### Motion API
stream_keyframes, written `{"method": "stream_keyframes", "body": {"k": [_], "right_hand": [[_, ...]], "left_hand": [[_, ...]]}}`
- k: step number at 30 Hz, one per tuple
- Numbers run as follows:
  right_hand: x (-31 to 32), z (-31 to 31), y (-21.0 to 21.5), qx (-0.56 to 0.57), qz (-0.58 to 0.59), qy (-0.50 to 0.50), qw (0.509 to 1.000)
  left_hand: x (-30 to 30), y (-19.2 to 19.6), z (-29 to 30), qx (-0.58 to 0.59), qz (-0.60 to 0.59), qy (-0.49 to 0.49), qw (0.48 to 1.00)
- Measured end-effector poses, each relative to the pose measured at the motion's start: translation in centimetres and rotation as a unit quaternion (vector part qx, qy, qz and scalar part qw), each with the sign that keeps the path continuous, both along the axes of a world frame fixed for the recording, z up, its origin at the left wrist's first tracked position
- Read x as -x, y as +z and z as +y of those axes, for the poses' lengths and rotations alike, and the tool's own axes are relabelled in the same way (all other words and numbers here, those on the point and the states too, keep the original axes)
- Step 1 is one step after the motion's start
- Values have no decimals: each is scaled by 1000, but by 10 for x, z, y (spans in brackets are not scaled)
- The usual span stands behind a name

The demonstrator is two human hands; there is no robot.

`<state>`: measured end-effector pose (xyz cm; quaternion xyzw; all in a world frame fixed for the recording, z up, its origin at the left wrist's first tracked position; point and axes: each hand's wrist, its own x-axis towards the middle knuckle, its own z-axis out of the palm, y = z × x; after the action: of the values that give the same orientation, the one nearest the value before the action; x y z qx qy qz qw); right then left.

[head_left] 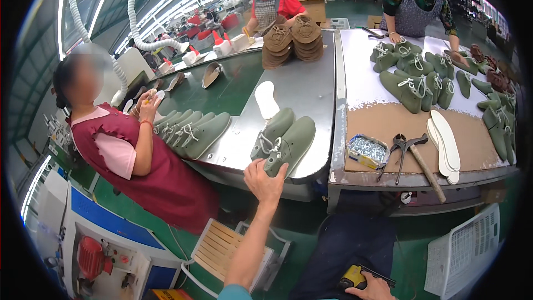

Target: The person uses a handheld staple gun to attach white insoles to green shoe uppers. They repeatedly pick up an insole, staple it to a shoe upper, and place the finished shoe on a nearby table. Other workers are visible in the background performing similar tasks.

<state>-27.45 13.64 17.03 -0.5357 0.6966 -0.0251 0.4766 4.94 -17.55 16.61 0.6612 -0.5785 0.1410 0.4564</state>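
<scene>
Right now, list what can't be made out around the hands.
Head view:
- Near end of the gripped green shoe: partly behind the left hand.
- Part of the yellow tool: covered by the right hand.
- Right forearm: beyond the lower edge.
- Metal bits in the box: too small to tell apart.

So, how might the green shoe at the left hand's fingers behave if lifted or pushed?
The green shoe probably stays stiff, as it looks smooth and filled out. Its white lace would likely flop, being thin. Pushed, it may slide: the metal table looks smooth.
</scene>
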Motion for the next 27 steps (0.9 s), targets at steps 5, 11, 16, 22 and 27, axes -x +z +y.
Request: {"method": "stream_keyframes", "body": {"k": [5, 11, 16, 22, 27], "right_hand": [[-2, 2, -1, 15, 2, -5, 1000], [-3, 16, -57, 54, -4, 33, 998], [0, 4, -49, 25, -25, -13, 999], [18, -3, -56, 11, -37, -38, 999], [33, -15, -61, -7, -62, -58, 996]], "left_hand": [[-10, 33, -26, 18, -106, -23, 994], [-6, 77, -62, -341, -173, -50, 923], [-19, 79, -71, -303, -174, -107, 931], [-79, 76, -70, -271, -192, -94, 938], [-113, 93, -72, -344, -161, -84, 921]]}}
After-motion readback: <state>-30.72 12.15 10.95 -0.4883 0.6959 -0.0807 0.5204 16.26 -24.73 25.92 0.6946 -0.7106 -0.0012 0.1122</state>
